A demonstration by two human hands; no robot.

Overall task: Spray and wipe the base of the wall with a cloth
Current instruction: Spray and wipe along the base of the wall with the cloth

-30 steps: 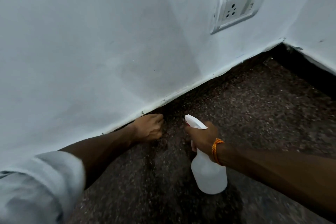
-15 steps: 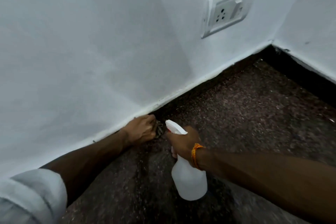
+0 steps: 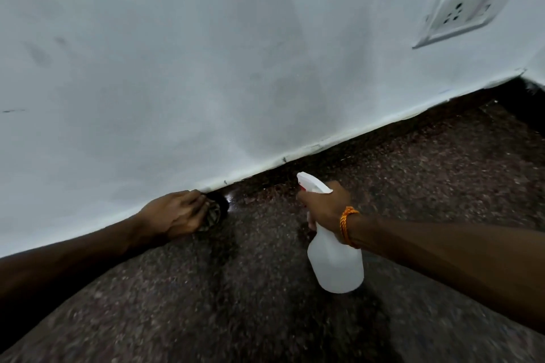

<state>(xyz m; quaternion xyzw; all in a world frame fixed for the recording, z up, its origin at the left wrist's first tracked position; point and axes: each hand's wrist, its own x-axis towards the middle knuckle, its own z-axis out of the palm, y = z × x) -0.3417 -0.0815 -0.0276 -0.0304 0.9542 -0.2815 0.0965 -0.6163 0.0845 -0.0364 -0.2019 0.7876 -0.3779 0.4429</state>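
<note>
My left hand [image 3: 177, 214] grips a dark patterned cloth [image 3: 213, 212] and holds it against the base of the white wall [image 3: 265, 168], where wall meets floor. Only a small bunch of the cloth shows past my fingers. My right hand [image 3: 326, 206] holds a white spray bottle [image 3: 334, 262] by its neck and trigger, a little off the floor. Its nozzle points left toward the wall base. An orange thread band sits on my right wrist.
A dark speckled stone floor [image 3: 295, 318] fills the lower half. A white socket plate [image 3: 469, 6] sits on the wall at upper right. The room corner [image 3: 525, 76] lies at far right. Dark scuffs mark the wall's lower edge.
My view has shifted left along the wall, so the socket and corner moved right. My left hand with the cloth has slid left along the wall base, and the bottle followed.
</note>
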